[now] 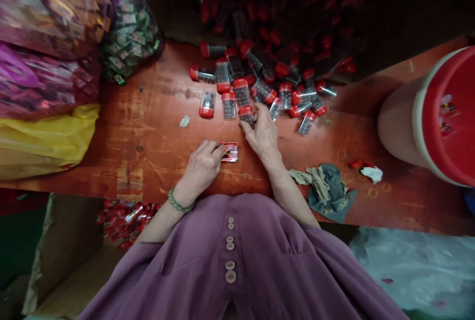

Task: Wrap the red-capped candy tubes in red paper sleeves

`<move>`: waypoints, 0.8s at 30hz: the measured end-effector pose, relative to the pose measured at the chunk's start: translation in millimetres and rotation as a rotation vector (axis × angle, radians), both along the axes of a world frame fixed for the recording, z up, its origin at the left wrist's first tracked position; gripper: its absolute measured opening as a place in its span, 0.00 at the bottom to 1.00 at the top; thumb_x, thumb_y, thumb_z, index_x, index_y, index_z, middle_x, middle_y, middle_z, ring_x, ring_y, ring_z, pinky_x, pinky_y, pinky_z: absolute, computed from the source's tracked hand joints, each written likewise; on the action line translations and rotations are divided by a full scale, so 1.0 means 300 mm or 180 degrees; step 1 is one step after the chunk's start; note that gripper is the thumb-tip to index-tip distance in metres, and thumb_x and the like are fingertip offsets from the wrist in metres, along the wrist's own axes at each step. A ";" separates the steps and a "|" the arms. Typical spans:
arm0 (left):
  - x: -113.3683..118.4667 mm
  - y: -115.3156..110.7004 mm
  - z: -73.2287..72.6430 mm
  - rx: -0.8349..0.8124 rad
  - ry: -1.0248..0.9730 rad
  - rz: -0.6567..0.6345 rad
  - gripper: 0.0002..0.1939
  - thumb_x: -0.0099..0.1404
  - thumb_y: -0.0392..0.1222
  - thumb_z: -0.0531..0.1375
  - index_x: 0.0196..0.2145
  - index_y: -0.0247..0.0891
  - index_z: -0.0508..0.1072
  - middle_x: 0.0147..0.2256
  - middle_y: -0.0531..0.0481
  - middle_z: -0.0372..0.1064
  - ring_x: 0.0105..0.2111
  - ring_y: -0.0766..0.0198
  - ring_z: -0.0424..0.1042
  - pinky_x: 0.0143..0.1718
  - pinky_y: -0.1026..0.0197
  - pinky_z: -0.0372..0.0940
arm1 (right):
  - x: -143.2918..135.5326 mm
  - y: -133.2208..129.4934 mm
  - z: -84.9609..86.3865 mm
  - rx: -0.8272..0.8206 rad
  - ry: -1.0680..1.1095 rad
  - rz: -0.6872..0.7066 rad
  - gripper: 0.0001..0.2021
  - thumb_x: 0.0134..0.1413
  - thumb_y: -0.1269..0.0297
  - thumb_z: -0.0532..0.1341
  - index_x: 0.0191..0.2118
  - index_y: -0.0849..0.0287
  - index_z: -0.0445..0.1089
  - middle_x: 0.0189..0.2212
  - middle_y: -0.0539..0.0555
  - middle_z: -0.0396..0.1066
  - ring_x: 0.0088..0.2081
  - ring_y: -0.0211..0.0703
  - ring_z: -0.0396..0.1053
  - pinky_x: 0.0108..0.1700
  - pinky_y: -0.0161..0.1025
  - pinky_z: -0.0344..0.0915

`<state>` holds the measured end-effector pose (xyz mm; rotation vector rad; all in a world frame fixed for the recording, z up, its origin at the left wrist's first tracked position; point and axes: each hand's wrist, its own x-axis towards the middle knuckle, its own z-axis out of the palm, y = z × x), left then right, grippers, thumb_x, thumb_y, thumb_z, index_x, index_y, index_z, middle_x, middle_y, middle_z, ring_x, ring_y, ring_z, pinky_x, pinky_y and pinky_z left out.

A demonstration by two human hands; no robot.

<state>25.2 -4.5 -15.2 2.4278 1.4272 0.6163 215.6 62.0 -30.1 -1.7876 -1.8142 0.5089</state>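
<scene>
My left hand (203,164), a green bead bracelet at its wrist, has its fingers closed on the left end of a small, shiny red-and-pink printed label (230,152) lying on the table. Farther out, my right hand (264,134) grips a small clear container with a red cap (246,114) between thumb and fingers, at the near edge of the heap. Many like it, clear with red caps and dark round contents, make up the pile of containers (263,90). One container (207,104) lies a little apart, to the left.
Bags of small packets (48,8) and a yellow bag (48,137) fill the left side of the wooden table (148,127). At right stand a red-rimmed bucket (403,107) and crumpled cloths (328,191). Below the table's edge, a cardboard box (67,260) holds red pieces.
</scene>
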 end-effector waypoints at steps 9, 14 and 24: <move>-0.021 0.013 0.010 0.0083 -0.0593 0.0247 0.11 0.67 0.36 0.59 0.27 0.36 0.76 0.26 0.49 0.72 0.29 0.63 0.69 0.32 0.61 0.65 | 0.096 -0.129 0.087 -0.1416 0.2917 0.0217 0.24 0.54 0.56 0.63 0.56 0.52 0.69 0.36 0.50 0.69 0.28 0.34 0.61 0.29 0.34 0.61; -0.029 -0.015 0.039 0.0364 -0.1040 0.0092 0.05 0.65 0.37 0.62 0.32 0.38 0.78 0.31 0.50 0.76 0.30 0.66 0.71 0.34 0.63 0.67 | 0.130 -0.223 0.156 -0.2567 0.3986 0.0607 0.22 0.51 0.58 0.65 0.52 0.58 0.73 0.22 0.45 0.60 0.20 0.29 0.48 0.22 0.31 0.45; -0.043 -0.067 0.066 0.0661 -0.0816 -0.0436 0.08 0.66 0.32 0.59 0.37 0.40 0.78 0.35 0.49 0.78 0.34 0.65 0.74 0.37 0.61 0.70 | 0.140 -0.240 0.159 -0.3320 0.3926 0.1205 0.26 0.53 0.59 0.65 0.58 0.56 0.68 0.24 0.45 0.59 0.20 0.29 0.48 0.19 0.29 0.44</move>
